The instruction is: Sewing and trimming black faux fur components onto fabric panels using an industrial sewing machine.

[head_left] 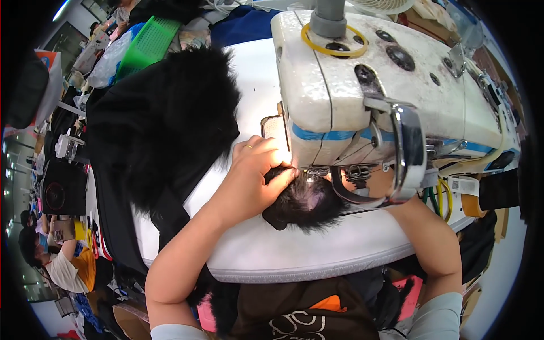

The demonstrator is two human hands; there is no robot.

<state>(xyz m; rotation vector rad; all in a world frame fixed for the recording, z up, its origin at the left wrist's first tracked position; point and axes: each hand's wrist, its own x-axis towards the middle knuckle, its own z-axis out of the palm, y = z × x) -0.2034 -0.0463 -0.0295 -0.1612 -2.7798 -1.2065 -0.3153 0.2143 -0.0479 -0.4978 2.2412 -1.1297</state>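
Note:
A small black fur piece (309,205) lies under the needle area of a white industrial sewing machine (323,73), with a pale patch of backing showing through its hair. At its left edge my left hand (255,178), a ring on one finger, pinches the fur between thumb and fingers close to the presser foot (315,173). My right hand (381,182) is on the far side of the fur, mostly hidden behind the machine head and its curved metal lever (409,153); its grip cannot be made out.
Black cloth with long fur trim (187,107) heaps over the left of the white table (266,255). Behind it stand a green plastic basket (148,45) and dark blue fabric (241,24). Yellow and green cords (445,199) hang at right. Another person (68,266) sits far left.

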